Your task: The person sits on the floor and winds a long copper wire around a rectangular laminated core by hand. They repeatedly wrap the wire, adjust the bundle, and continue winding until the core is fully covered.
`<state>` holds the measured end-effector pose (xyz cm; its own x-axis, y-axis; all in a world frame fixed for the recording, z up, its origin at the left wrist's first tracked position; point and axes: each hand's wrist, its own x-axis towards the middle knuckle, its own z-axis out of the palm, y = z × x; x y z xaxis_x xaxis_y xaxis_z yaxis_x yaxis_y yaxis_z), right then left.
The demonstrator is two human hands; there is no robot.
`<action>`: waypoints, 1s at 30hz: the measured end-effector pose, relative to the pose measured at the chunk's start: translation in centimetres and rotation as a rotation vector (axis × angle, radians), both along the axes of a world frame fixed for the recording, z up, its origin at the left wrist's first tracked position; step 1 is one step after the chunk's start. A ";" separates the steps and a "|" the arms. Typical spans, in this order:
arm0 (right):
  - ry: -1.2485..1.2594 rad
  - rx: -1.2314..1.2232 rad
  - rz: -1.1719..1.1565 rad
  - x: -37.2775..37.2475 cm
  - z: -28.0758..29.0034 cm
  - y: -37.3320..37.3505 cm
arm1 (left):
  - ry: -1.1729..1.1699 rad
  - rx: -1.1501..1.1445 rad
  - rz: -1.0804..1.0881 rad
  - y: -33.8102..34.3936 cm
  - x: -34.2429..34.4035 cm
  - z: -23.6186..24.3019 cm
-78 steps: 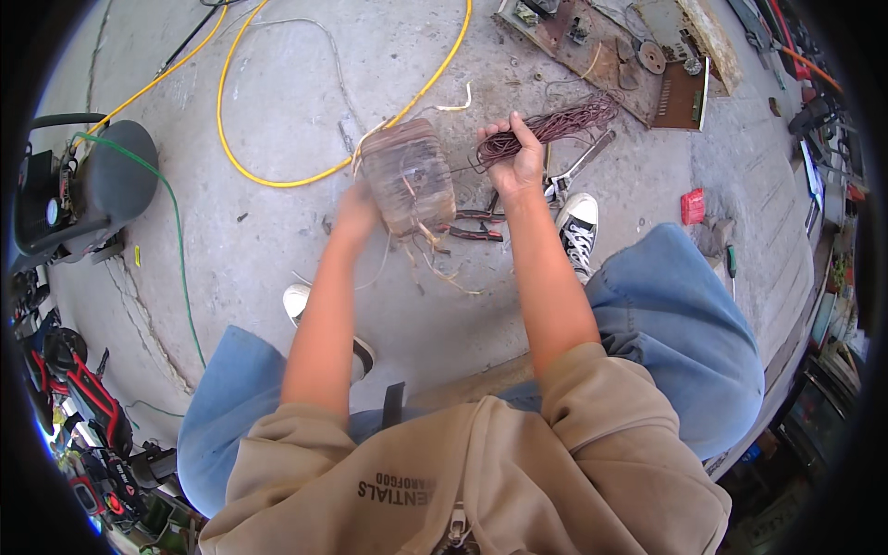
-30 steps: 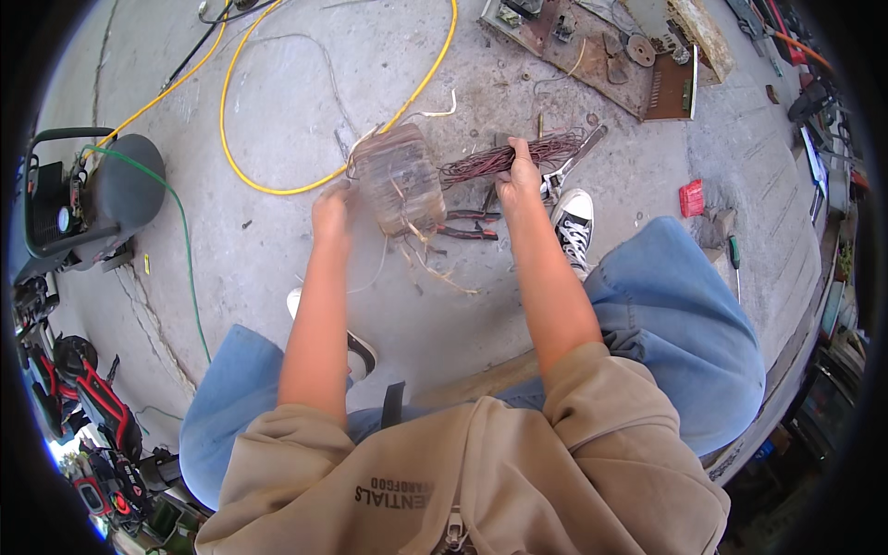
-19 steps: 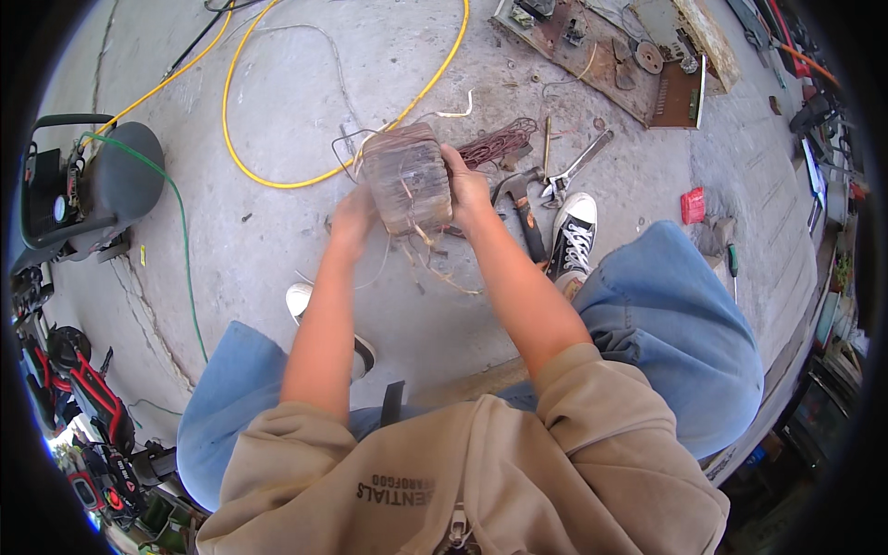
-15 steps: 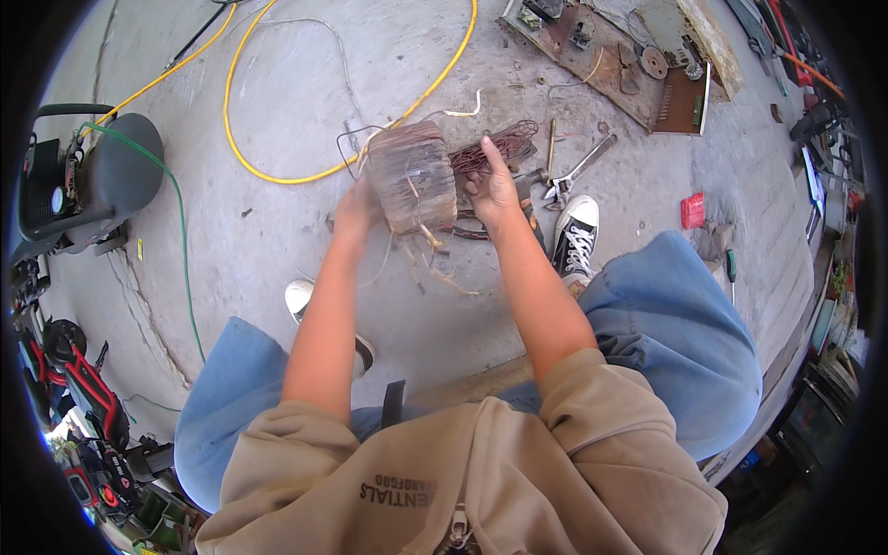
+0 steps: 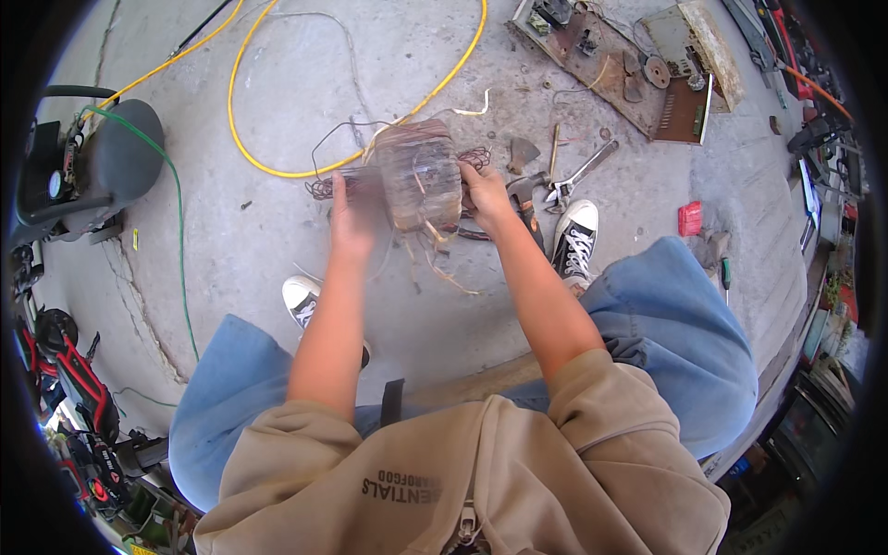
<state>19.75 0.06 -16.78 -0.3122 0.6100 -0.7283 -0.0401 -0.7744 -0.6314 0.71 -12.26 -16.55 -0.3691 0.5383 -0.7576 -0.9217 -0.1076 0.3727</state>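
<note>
While the left hand (image 5: 352, 211) is held upright at the left side of the block (image 5: 421, 171), the right hand (image 5: 483, 196) touches or nearly touches its right side. The block sits on the floor (image 5: 277, 250), between the two hands, its longer side pointing away from the person. Crossing that line is the bundle (image 5: 321, 189) of dark red wire: its long axis runs left to right, rising a little toward the right. More wire shows on the left, right at the left thumb, making that hand the nearer one to the longer visible part; a short looped end peeks out just above the right hand. Whether the wire passes through the block or behind it cannot be told. The left fingers are blurred and the right ones partly hidden, so neither grip can be confirmed. Hammer (image 5: 530, 222) and wrench (image 5: 585, 170) lie right of the right hand.
</note>
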 end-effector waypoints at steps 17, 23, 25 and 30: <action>-0.331 0.888 0.527 -0.6 9.4 4.5 | 0.137 -0.062 0.375 -1.5 -3.8 -3.7; -0.320 1.189 0.638 -3.1 11.3 2.7 | 0.840 0.028 0.241 1.6 -9.3 7.6; -0.311 1.197 0.640 -3.2 12.0 3.1 | 1.170 0.062 0.102 2.4 -9.1 12.8; -0.044 1.262 0.588 -4.5 16.2 4.1 | 1.311 0.574 -0.227 8.4 -2.7 22.3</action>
